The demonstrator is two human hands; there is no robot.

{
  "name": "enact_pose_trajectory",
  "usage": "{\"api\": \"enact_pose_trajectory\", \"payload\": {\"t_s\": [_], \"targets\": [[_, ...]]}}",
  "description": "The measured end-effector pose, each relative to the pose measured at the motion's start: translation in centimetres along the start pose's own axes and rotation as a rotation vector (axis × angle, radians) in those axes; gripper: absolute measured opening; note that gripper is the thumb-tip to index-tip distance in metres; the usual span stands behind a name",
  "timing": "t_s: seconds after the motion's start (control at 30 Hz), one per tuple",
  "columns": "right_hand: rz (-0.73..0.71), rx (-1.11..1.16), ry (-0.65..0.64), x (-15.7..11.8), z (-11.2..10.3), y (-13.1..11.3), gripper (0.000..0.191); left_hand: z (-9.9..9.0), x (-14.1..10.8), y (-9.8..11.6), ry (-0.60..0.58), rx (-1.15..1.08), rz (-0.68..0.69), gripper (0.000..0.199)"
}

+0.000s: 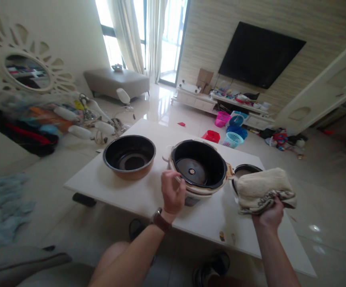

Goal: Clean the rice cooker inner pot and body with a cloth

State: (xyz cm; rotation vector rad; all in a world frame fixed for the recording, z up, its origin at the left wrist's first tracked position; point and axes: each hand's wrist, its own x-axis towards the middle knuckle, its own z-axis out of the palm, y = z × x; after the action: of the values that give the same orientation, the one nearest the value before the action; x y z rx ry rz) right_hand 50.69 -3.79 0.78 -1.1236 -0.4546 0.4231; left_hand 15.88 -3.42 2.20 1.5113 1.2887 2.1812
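Observation:
My left hand (173, 193), with a watch on the wrist, is at the front left rim of an electric cooker (201, 191). Its fingers are bent, thumb and forefinger apart, with nothing seen between them; whether they touch the rim I cannot tell. The cooker has no lid on, and its dark inside shows a small round piece in the middle of the base. My right hand (271, 215) grips a folded beige towel (264, 187) from below. Behind the towel, partly hidden, lies a round dark-rimmed lid-like part (247, 167). An inner pot (134, 173), black inside and copper-brown outside, stands left.
The white table (107, 191) carries these things, plus small dark bits (221, 236) near its front edge. Beyond it are a red basin (211, 136), a light blue basket (232, 139) and a pink basket (222, 118). A lamp-like stand (101, 127) is at left.

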Motion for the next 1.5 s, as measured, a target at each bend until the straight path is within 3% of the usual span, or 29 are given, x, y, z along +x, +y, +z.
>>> {"api": "enact_pose_trajectory", "payload": {"t_s": [0.07,0.1,0.2,0.3,0.4,0.53,0.63,0.7,0.77,0.87,0.97,1.1,1.23,1.33,1.43,1.5], "targets": [[-0.158,-0.011,0.065,-0.5,1.9,-1.8,0.028,0.0,2.2,-2.4,0.264,0.017,-0.427,0.02],[-0.206,-0.012,0.072,-0.8,3.1,-2.8,0.028,0.1,3.1,-3.6,0.287,-0.016,-0.586,0.028],[-0.262,-0.044,-0.03,-1.6,7.1,-5.9,0.034,0.7,5.0,-6.5,0.099,-0.286,-0.861,0.027],[-0.195,-0.158,-0.196,-1.5,11.1,-8.5,0.038,1.2,5.8,-7.5,0.007,-0.463,-0.889,0.029],[-0.129,-0.33,-0.302,-1.1,14.4,-10.3,0.037,1.6,5.9,-7.2,0.082,-0.599,-0.924,0.031],[-0.333,-0.659,-0.525,-1.9,17.5,-11.0,0.037,1.8,5.5,-6.8,0.135,-0.682,-0.936,0.039],[-0.412,-0.853,-0.717,-3.6,19.2,-9.8,0.028,1.5,4.9,-6.8,0.185,-0.605,-0.96,0.046],[-0.494,-1.102,-0.9,-5.0,20.3,-8.2,0.023,1.2,4.6,-6.9,0.223,-0.525,-0.976,0.049],[-0.561,-1.4,-1.078,-6.3,21.3,-6.2,0.026,0.9,4.3,-6.9,0.253,-0.456,-0.974,0.05],[-0.562,-1.622,-1.235,-7.9,22.7,-3.2,0.036,0.7,4.1,-6.7,0.274,-0.419,-0.966,0.05],[-0.481,-1.63,-1.311,-9.0,23.6,-0.6,0.041,0.8,4.2,-6.3,0.296,-0.44,-0.972,0.045],[-0.351,-1.53,-1.525,-9.9,23.4,1.0,0.032,1.2,4.5,-5.8,0.312,-0.461,-0.954,0.035],[-0.243,-1.455,-1.662,-9.3,22.0,0.2,0.025,1.6,4.5,-5.5,0.24,-0.474,-0.926,0.028],[0.025,-1.301,-1.765,-8.2,21.1,-1.1,0.021,1.8,4.4,-5.4,0.253,-0.446,-0.938,0.028],[0.354,-1.123,-1.678,-7.8,21.1,-2.1,0.023,2.1,4.3,-5.4,0.267,-0.422,-0.933,0.03],[0.539,-0.976,-1.452,-8.3,21.4,-2.4,0.026,2.3,4.2,-5.5,0.272,-0.392,-0.921,0.03]]}}
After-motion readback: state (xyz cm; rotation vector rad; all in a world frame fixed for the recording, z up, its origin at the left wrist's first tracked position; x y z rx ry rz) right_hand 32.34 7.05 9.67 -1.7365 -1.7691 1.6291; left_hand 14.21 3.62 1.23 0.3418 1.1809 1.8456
